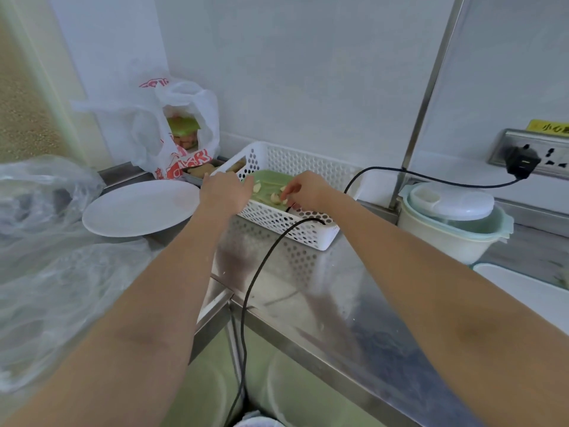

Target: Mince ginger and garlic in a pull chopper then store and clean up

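Observation:
A white perforated basket (311, 232) stands on the steel counter and holds a green tray (271, 178) with pale garlic cloves (257, 188) on it. My left hand (223, 191) reaches over the basket's left rim, and its fingers lie hidden behind its back. My right hand (308, 189) hovers over the tray and its fingertips pinch a garlic clove (284, 201). At the right stands the pull chopper (452, 223), a pale bowl with a clear lid.
A white plate (138, 211) lies left of the basket. A printed plastic bag (172, 134) stands in the corner. Clear plastic wrap (46, 241) covers the left counter. A black cable (258, 272) runs from the wall socket (523, 161) across the basket. A white board (523, 291) lies at right.

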